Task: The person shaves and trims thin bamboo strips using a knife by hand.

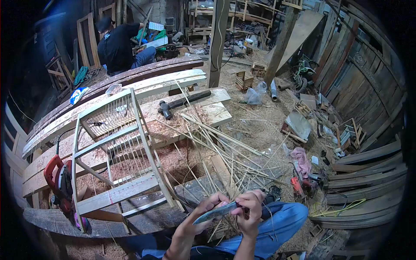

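Both of my hands meet over my lap at the bottom centre. Between them lies a knife with a broad greyish blade (214, 213), its tip toward the lower left. My left hand (208, 207) has its fingers closed along the blade side. My right hand (249, 208) is wrapped round the handle end, which its fingers mostly hide. Thin wooden sticks (234, 173) are scattered just beyond my hands. To the left stands a wooden frame (141, 130) strung with several thin rods.
A hammer (164, 110) rests on shaving-covered planks (216, 113). A red power tool (54, 171) is at the left, another (297, 186) on the right floor. A person in dark clothes (117, 47) sits at the back left. A wooden post (216, 47) rises behind the planks.
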Tool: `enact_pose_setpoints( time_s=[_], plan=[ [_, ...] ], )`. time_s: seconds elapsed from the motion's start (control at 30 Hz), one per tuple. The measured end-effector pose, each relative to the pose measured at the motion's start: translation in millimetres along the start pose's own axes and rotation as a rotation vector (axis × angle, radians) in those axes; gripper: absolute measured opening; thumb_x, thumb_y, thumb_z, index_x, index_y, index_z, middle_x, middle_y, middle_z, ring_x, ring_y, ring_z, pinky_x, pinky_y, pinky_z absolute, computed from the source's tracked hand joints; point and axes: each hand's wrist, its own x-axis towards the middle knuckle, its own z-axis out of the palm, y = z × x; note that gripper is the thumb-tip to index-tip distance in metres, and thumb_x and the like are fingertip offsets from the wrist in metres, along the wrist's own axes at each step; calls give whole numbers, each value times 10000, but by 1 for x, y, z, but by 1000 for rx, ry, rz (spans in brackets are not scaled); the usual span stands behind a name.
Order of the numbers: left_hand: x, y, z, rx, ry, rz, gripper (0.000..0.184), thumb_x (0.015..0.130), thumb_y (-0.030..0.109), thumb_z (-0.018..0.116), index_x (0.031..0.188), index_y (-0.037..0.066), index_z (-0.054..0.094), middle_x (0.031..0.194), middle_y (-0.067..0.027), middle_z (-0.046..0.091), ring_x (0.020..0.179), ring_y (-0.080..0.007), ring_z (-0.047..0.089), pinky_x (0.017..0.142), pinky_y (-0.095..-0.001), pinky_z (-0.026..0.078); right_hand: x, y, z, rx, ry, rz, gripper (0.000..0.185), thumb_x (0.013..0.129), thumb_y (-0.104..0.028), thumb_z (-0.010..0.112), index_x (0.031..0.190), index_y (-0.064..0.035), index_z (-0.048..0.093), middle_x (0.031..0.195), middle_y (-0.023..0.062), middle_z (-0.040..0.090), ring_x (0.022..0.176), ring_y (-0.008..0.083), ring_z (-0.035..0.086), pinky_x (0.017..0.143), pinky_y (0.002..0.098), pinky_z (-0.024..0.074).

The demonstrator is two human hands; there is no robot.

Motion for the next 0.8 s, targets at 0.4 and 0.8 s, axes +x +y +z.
enact_pose_setpoints(
  time_s=[0.4, 0.8],
  plan=[
    [1, 4, 11, -411, -3, -187, 185, 1005, 229, 485, 1041, 47, 497, 771, 52, 395, 641, -27, 316, 542, -198, 264, -17, 26, -25, -77, 181, 152, 445, 859, -460, 668, 919, -57, 489, 840, 70, 540, 857, 199, 467, 836, 353, 389],
    [1, -3, 0, -140, -34, -148, 245, 1005, 287, 491, 1053, 51, 535, 849, 40, 466, 707, -24, 410, 602, -177, 336, -3, 1, 0, -5, 25, 66, 467, 733, -519, 718, 855, -119, 512, 767, 33, 610, 781, 217, 513, 847, 397, 333]
  ],
)
